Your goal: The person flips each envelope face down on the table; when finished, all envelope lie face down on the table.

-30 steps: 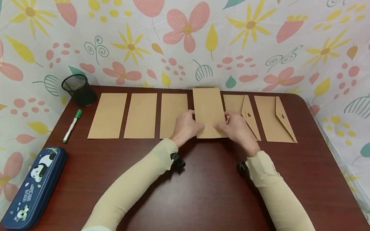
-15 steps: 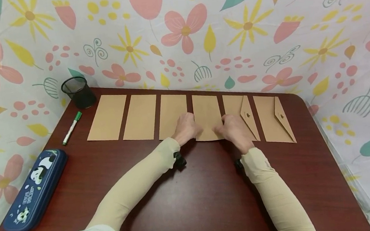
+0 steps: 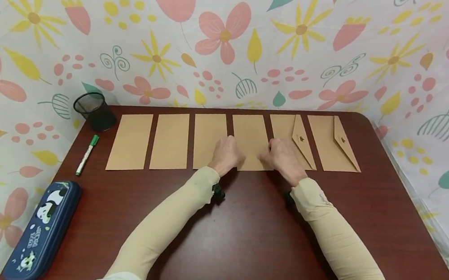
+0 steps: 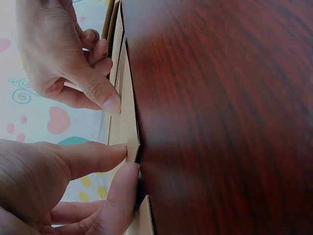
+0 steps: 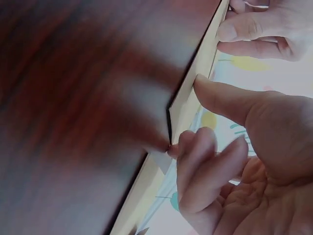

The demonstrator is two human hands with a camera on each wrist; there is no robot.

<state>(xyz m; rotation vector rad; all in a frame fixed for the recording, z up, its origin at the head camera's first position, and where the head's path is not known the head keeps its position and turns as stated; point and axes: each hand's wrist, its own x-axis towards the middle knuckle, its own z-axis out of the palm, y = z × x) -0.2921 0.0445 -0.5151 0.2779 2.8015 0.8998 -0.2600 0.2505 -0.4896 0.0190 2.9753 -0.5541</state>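
A plain brown paper envelope (image 3: 250, 133) lies on the table, fourth from the left in a row of like ones. Its left edge is pinched by my left hand (image 3: 226, 154), thumb on top and fingertips at the side, as the left wrist view shows with the left thumb (image 4: 105, 157). Opposite, my right hand (image 3: 285, 157) holds the right edge, its thumb (image 5: 222, 98) on the paper and its other fingers curled by the edge. Both hands partly cover the neighbouring envelopes. To the right, two envelopes (image 3: 334, 143) show pointed flaps with a small dark print.
Three brown envelopes (image 3: 129, 142) with plain faces continue the row leftward. A black mesh pen cup (image 3: 97, 111), a green-capped marker (image 3: 86, 155) and a blue panda pencil case (image 3: 42, 232) stand or lie at the table's left. A flower-patterned cloth (image 3: 183, 49) hangs behind the table.
The envelope between my hands has come down and slightly nearer, from a bit raised to flat in line with the row. Both hands have stayed at its edges.
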